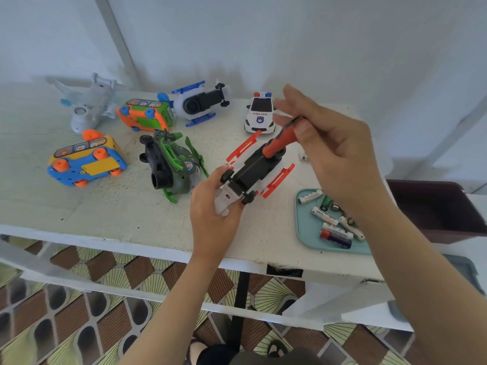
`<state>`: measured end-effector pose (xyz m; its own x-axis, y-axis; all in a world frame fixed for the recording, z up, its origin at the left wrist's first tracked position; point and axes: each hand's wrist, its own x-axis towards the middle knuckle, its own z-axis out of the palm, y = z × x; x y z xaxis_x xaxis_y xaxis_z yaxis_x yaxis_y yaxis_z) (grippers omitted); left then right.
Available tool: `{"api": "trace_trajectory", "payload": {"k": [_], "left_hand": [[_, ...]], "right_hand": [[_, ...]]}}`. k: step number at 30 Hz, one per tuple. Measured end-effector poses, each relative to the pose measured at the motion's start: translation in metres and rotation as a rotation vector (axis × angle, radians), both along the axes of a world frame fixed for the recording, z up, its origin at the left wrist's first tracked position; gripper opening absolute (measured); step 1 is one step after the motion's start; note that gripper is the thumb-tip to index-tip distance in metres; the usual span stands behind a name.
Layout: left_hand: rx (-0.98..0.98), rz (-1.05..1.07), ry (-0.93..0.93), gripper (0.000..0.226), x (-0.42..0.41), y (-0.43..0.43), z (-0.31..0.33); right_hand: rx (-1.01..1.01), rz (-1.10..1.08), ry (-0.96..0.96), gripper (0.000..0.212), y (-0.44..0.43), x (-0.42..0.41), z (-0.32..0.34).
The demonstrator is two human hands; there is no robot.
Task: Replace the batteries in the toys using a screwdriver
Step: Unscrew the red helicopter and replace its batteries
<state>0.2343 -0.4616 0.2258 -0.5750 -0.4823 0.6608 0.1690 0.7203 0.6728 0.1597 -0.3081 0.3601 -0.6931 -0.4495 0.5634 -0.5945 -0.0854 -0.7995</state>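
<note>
Toys lie spread over a white counter [105,206], seen from above, with a pale wall behind.

Near the front middle, a red helicopter [253,169] lies upside down, its black underside facing up and its red skids out to either side. The left hand [216,204] grips the near, white end of it, thumb on top beside a small black wheel and fingers curled underneath. The right hand [329,154] is above and to the right, pinching the upper part of a red-handled screwdriver [276,144]. The tool slants down to the left, with its lower end on the helicopter's far underside. The tip itself is hidden, and the right forefinger looks blurred.

Along the back, from left to right, are a white plane [89,104], an orange and green bus [145,114] on its side, a blue helicopter [200,104] turned over, and an upright police car [261,114]. Closer in on the left is a blue and yellow bus [87,162] lying wheels-up. A green helicopter [171,164] lies on its side between that bus and the red helicopter.

At the counter's right front edge is a teal tray [303,233] holding several loose batteries [326,217], partly hidden by the right forearm. A dark brown bin [434,206] stands past the counter's right end. Below is a floor [79,285] of brown and yellow patterned tiles.
</note>
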Motion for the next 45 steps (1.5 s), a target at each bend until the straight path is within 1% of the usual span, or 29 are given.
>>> {"api": "trace_trajectory", "payload": {"k": [2,4,5,7,9,12,14,16,19,20,23,25,27,30,32,35,37,39,41,42,43,45], "left_hand": [[-0.001,-0.009,0.007,0.061,0.0,0.0,-0.001],[-0.003,-0.021,0.011,0.058,0.001,0.0,0.0],[0.0,-0.026,0.013,0.057,0.001,0.0,0.0],[0.011,-0.03,0.017,0.056,0.001,0.001,0.001],[0.011,-0.03,0.018,0.056,0.001,0.001,0.001],[0.01,-0.031,0.013,0.056,0.001,0.0,0.001],[0.012,-0.03,0.013,0.056,0.001,0.0,0.0],[0.008,-0.029,0.01,0.056,0.001,0.0,0.001],[0.003,-0.026,0.006,0.056,0.001,0.0,0.001],[0.007,-0.026,0.007,0.056,0.001,0.0,0.001],[0.014,-0.026,0.006,0.059,0.001,-0.001,0.0],[0.008,-0.02,0.001,0.061,0.001,0.0,0.0],[0.008,-0.017,-0.005,0.062,0.001,0.0,0.0],[0.011,-0.013,-0.006,0.061,0.001,0.0,0.001],[0.027,-0.014,-0.005,0.06,0.001,0.001,0.001],[0.025,-0.013,-0.006,0.06,0.001,0.001,0.002],[0.02,-0.014,-0.006,0.061,0.001,0.001,0.002],[0.013,-0.015,-0.003,0.061,0.001,0.0,0.001],[0.005,-0.01,-0.001,0.061,0.0,0.0,0.001],[0.002,-0.007,0.0,0.061,0.0,0.0,0.001],[-0.001,-0.006,-0.001,0.061,0.0,-0.001,0.001],[-0.003,-0.008,-0.001,0.061,0.001,0.0,0.001]], "right_hand": [[-0.063,-0.02,-0.037,0.036,-0.001,0.0,-0.001],[-0.065,-0.122,-0.027,0.028,-0.003,0.003,-0.004],[-0.029,-0.182,0.002,0.026,-0.003,0.003,-0.006],[0.083,-0.256,0.037,0.036,-0.003,0.003,-0.007],[0.108,-0.18,-0.039,0.043,-0.002,0.002,-0.006],[0.027,-0.009,-0.121,0.046,0.003,0.001,-0.003],[-0.026,0.015,-0.124,0.046,0.004,0.003,-0.002],[-0.041,-0.033,-0.069,0.043,0.002,0.005,-0.003],[0.079,-0.208,0.166,0.036,-0.003,0.007,-0.005],[0.112,-0.216,0.192,0.038,-0.005,0.007,-0.006],[0.114,-0.03,0.061,0.054,-0.009,0.01,-0.003],[0.077,0.03,0.008,0.057,-0.009,0.009,-0.002],[0.075,-0.014,0.04,0.052,-0.008,0.01,0.0],[0.147,-0.174,0.252,0.051,-0.01,0.009,0.0],[0.17,-0.218,0.316,0.051,-0.012,0.007,0.0],[0.146,-0.107,0.182,0.051,-0.012,0.005,0.0],[0.138,-0.061,0.144,0.048,-0.008,0.005,0.001],[0.147,-0.115,0.218,0.037,-0.005,0.007,0.002],[0.179,-0.231,0.316,0.025,0.0,0.005,0.003],[0.216,-0.278,0.332,0.023,0.003,0.004,0.003],[0.255,-0.293,0.31,0.022,0.006,0.002,0.003],[0.306,-0.268,0.194,0.016,0.014,-0.002,0.003]]}}
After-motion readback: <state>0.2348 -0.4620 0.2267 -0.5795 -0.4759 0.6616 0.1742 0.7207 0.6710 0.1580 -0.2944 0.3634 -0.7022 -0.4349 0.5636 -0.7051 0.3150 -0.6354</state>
